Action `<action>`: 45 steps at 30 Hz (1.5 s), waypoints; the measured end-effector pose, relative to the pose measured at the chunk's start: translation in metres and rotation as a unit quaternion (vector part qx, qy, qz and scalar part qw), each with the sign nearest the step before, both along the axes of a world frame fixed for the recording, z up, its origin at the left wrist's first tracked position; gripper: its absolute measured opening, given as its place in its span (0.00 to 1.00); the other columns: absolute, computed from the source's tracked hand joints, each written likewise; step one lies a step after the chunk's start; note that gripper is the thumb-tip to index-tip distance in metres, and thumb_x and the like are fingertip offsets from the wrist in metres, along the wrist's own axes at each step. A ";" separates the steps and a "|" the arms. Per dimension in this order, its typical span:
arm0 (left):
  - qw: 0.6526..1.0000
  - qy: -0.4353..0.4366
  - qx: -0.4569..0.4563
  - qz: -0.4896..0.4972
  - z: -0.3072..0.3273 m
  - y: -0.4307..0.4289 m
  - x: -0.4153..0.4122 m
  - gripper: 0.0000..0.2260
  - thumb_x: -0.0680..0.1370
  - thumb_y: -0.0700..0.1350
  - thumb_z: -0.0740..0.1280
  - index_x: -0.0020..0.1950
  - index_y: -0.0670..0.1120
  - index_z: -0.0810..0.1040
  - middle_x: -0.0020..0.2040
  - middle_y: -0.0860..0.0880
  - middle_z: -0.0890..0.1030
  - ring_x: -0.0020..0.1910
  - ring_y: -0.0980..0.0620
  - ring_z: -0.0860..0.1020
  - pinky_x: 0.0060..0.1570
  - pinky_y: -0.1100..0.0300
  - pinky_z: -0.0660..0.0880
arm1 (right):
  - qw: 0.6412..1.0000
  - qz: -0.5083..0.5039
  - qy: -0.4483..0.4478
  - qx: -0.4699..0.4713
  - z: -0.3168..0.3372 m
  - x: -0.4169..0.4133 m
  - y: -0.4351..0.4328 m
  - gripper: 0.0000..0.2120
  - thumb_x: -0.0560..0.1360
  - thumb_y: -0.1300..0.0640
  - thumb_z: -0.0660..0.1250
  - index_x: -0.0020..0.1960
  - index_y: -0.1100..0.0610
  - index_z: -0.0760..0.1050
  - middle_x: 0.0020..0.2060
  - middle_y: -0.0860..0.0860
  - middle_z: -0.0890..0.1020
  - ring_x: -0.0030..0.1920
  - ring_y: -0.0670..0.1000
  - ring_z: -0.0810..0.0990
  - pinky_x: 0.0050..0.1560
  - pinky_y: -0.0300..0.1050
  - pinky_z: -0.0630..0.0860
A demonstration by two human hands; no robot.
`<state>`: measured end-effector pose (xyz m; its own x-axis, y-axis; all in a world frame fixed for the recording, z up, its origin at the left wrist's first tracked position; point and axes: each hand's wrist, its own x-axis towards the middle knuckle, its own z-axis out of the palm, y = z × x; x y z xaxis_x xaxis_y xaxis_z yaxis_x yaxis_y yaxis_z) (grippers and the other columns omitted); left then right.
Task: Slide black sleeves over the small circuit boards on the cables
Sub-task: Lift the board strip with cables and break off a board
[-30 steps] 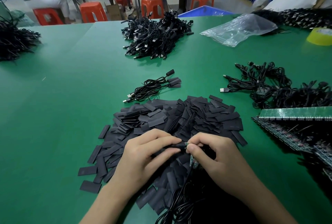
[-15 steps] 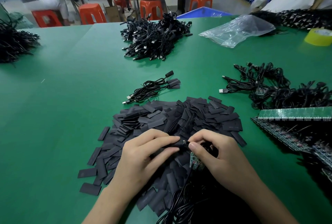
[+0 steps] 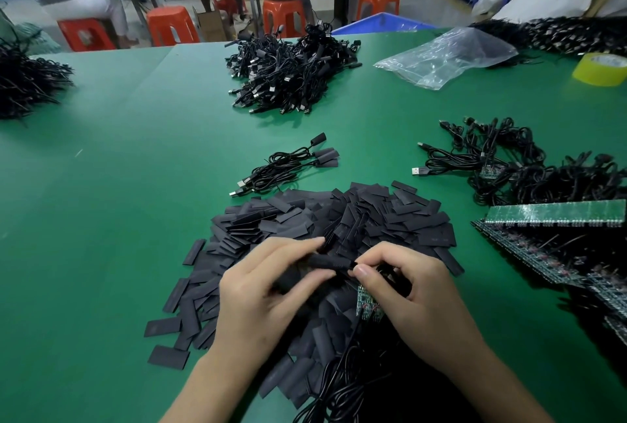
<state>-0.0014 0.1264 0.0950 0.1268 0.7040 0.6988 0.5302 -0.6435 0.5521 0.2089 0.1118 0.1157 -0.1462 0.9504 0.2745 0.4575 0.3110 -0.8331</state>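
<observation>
Black tubular sleeve (image 3: 327,261), gripped by left hand (image 3: 268,300) fingers (image 3: 291,246), right hand (image 3: 417,293) pinching end

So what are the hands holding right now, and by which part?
The left hand pinches a black sleeve by its left half. The right hand pinches at the sleeve's right end; what goes in there is hidden.

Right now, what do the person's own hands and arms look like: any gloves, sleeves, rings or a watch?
The left hand and right hand are bare: no gloves, no visible rings. No watch or band on either wrist, and no sleeve shows on either forearm.
</observation>
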 end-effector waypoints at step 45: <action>0.999 0.014 -0.046 0.010 -0.004 0.004 0.002 0.11 0.75 0.48 0.77 0.56 0.48 0.87 0.51 0.55 0.85 0.51 0.57 0.82 0.54 0.65 0.76 | 0.997 -0.063 -0.026 0.048 -0.010 -0.008 0.001 0.05 0.79 0.53 0.70 0.44 0.48 0.79 0.39 0.40 0.81 0.41 0.43 0.81 0.38 0.30 0.69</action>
<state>0.0003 0.1304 0.0909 0.1309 0.7676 0.6274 0.5579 -0.5802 0.5935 0.2012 0.1129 0.1054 -0.0433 0.9320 0.3599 0.5394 0.3251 -0.7768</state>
